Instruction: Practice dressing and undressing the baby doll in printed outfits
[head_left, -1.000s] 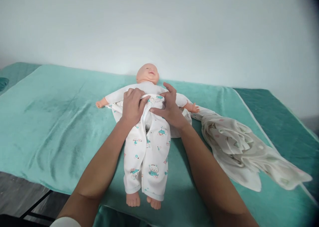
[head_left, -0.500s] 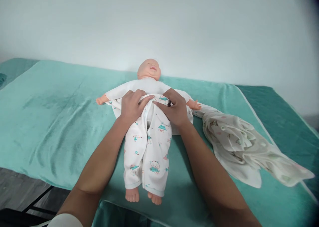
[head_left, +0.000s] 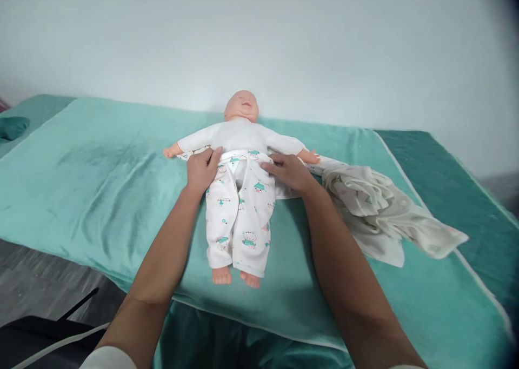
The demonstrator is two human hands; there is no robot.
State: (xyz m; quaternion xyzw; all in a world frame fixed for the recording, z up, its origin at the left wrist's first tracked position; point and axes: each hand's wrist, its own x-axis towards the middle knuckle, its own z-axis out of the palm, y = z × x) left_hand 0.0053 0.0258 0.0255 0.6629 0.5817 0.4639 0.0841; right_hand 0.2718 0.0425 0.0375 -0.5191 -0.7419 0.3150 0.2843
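A baby doll (head_left: pixel 242 134) lies on its back with its head toward the wall and its arms spread. It has a white body and wears white printed baby pants (head_left: pixel 253 217), split at the crotch, with both bare feet showing below the cuffs. At the waistband's left side, my left hand (head_left: pixel 203 169) is closed on the cloth, thumb toward the belly. My right hand (head_left: pixel 288 172) grips the waistband on the opposite side, its fingertips partly hidden. Some printed cloth shows under the doll's arms and beside its hip.
A crumpled white printed cloth (head_left: pixel 377 207) lies to the doll's right in the picture. The green velvet cover (head_left: pixel 105 185) spreads over the bed up to the pale wall (head_left: pixel 259 39). Lower left are a black object (head_left: pixel 44 342) and a pale cable (head_left: pixel 68 339).
My hands have moved apart from the middle of the waistband to its two sides. The waistband now lies flatter across the belly. The camera's view has shifted a little.
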